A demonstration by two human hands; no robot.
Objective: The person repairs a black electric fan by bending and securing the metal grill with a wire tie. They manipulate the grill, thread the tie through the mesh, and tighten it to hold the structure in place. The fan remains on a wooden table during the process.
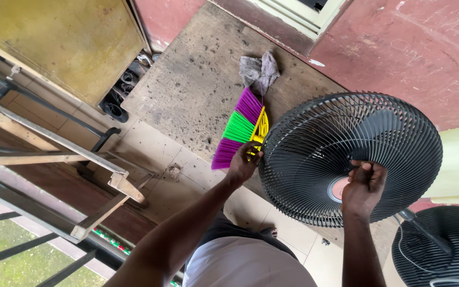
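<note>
The right hand point(365, 186) is closed around the hub at the centre of a round black fan grille point(314, 138), while the left hand point(244, 163) grips its rim. The grille is held above the tiled floor point(155, 159), tilted, open face toward the camera. Just beyond lies a purple-and-green broom point(238, 127), bristles pointing left, then a grey rag point(260, 72).

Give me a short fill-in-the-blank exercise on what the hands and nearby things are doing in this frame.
1. The left hand grips the ____ of the round fan grille.
2. The right hand holds the grille at its ____.
3. Behind the grille lies a broom with purple and ____ bristles.
4. A grey ____ lies crumpled above the broom.

Missing words: rim; centre; green; cloth
</note>
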